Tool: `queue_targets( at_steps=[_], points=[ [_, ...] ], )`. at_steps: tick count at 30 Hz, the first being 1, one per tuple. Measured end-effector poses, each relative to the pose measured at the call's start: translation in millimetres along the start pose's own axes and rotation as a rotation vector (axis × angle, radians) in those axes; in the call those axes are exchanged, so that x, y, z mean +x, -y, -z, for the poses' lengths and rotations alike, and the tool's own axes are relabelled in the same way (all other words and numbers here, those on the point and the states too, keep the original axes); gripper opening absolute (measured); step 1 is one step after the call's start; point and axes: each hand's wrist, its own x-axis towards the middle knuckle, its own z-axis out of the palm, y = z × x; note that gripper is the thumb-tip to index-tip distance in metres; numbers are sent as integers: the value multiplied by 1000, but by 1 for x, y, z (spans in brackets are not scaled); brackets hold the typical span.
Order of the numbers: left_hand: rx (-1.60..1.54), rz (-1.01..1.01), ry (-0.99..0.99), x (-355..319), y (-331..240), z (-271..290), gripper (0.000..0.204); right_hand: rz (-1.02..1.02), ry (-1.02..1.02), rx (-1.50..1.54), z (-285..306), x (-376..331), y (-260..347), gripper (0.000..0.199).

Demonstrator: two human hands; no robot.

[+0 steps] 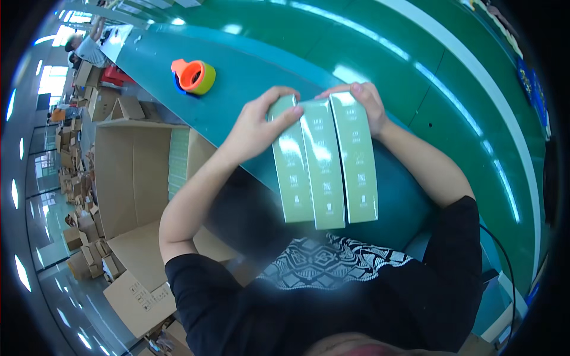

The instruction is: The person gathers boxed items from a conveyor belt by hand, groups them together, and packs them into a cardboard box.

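Observation:
Three long, light green cartons stand side by side in front of me: a left carton (287,160), a middle carton (322,166) and a right carton (355,157). Around the upper end of the left one wraps my left hand (267,118), its thumb across the front. Gripping the top of the right carton is my right hand (369,104). Pressure from both sides holds the row together. The middle carton sits slightly lower than its neighbours, and a narrow gap shows beside the right one. My fingers behind the cartons are hidden.
Beneath the cartons runs a green worktable (237,59), with an orange and yellow tape dispenser (196,77) on it. At my left stands a large open cardboard box (139,172) with green cartons inside. Stacked boxes (89,237) and another person (89,48) are farther left.

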Motion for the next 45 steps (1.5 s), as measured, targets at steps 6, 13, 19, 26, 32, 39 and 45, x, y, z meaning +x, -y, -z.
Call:
queue_targets(
  at_steps=[6, 13, 19, 26, 32, 39, 45],
  points=[
    [9, -4, 23, -3, -11, -1, 34, -3, 30, -171, 3, -4, 6, 67],
    [37, 7, -3, 0, -17, 1, 32, 125, 6, -207, 0, -5, 9, 60],
    [523, -272, -45, -3, -18, 3, 36, 154, -2, -223, 1, -8, 6, 56],
    [449, -315, -49, -10, -28, -6, 38, 178, 21, -206, -4, 1, 1, 56],
    [425, -168, 88, -6, -29, -6, 42, 131, 51, -124, -2, -2, 7, 60],
    [-43, -225, -45, 32, -8, 21, 44, 147, 73, -122, 1, 4, 3, 63],
    [739, -476, -800, 253, 56, 205, 66, 285, 101, -173, -3, 11, 0, 61]
  ],
)
